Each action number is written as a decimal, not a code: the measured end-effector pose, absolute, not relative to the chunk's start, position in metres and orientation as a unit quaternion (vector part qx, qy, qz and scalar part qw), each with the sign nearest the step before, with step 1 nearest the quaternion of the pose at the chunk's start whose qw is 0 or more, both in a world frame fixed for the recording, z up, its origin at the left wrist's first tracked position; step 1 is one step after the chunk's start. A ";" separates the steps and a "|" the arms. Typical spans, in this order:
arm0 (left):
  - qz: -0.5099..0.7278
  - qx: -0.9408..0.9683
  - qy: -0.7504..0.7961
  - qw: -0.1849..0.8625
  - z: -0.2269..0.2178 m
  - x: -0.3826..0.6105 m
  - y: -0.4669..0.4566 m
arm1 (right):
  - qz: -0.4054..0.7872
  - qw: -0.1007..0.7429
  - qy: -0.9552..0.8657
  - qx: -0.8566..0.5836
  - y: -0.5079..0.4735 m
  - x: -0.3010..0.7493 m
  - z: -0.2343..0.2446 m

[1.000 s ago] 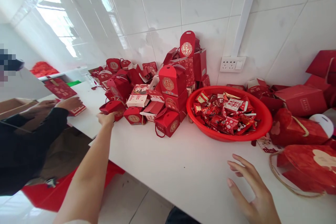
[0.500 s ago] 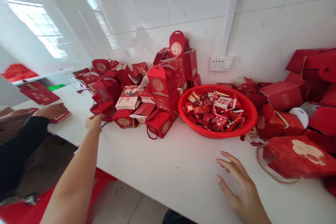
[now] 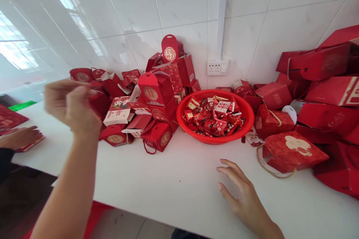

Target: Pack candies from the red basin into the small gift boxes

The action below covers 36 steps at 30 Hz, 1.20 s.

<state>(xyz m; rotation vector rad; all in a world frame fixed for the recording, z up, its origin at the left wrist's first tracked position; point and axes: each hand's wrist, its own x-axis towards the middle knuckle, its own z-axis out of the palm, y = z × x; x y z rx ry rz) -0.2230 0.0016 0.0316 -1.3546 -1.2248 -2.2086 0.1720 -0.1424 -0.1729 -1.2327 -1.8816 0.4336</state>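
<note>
My left hand (image 3: 74, 106) is raised in front of the left end of a pile of red gift boxes. Motion smears its fingers, so I cannot see whether they hold anything. Over the white table, my right hand (image 3: 242, 196) has its fingers apart and nothing in them. Beyond it stands a red plastic basin (image 3: 215, 140) filled with wrapped candies (image 3: 209, 119). The nearest pieces of the pile are a red box with a cord handle (image 3: 158, 136), a box with a gold emblem (image 3: 116, 139) and a white-and-red box (image 3: 117, 111).
More red boxes (image 3: 276, 95) are heaped at the right, with a rope-handled box (image 3: 294, 151) in front. Another person's hand (image 3: 21, 138) rests on a flat red item at the far left. A wall socket (image 3: 217, 68) is behind the basin.
My left hand has lifted up and away from the dark red box at the pile's left end. The view has turned right. My right hand keeps its spread pose above the table.
</note>
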 end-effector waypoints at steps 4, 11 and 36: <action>-0.573 -0.747 -0.334 -0.043 0.027 -0.117 -0.004 | 0.184 0.401 -0.746 -0.498 -0.142 0.173 -0.173; -0.104 -0.974 -0.171 -0.106 -0.024 0.039 0.048 | 0.187 0.408 -0.737 -0.505 -0.141 0.172 -0.171; -0.125 -0.847 -0.433 -0.282 -0.061 0.024 0.135 | 0.164 0.349 -0.778 -0.497 -0.142 0.173 -0.180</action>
